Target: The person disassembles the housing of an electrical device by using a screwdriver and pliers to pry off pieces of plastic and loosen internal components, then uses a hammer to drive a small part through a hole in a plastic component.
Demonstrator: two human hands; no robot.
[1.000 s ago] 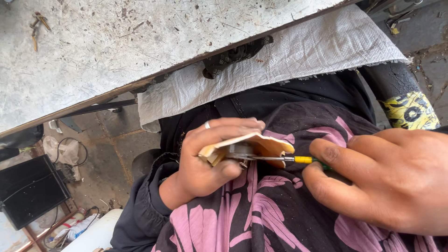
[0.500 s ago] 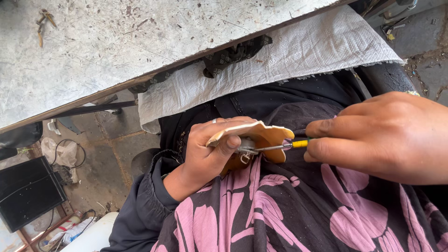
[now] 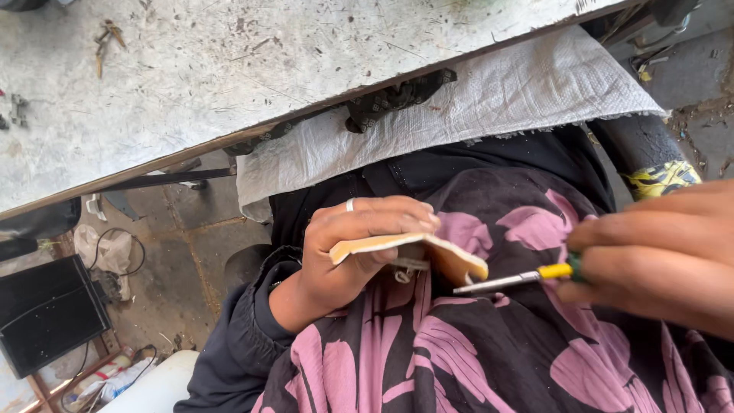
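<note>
Head view, looking down at the lap. Left hand (image 3: 359, 245) grips a tan, flat, curved-edge piece (image 3: 417, 251), fingers curled over its top edge and pressed together, thumb under; a ring shows on one finger. The piece lies roughly level, long axis left to right in frame, its rounded end toward the right hand. A small metal fitting (image 3: 405, 269) hangs from its underside; detail too small to tell.

Right hand (image 3: 657, 260) pinches a screwdriver (image 3: 520, 280) by its yellow-and-green handle, fingers closed tight around it. Shaft lies nearly horizontal, slightly down at the tip, tip pointing left toward the piece. Tip sits just beside the piece's right lower edge; cannot tell whether it touches. Tip is apart from the metal fitting.

Both hands are above the lap, over a black garment with pink leaf pattern (image 3: 489, 352).

Edges: a scuffed grey worktop (image 3: 229, 76) runs diagonally across the top of frame, its wooden edge well above the hands. A white woven sack cloth (image 3: 489, 115) hangs below that edge, between bench and lap. A dark patterned strap (image 3: 397, 95) sits at the bench edge.

Room: open space between the two hands along the tool's axis. To the left, bare floor (image 3: 191, 252) with a black box (image 3: 46, 313) and loose cables, well apart from the hands. Right side is tight: the right hand fills it to the frame edge.
</note>
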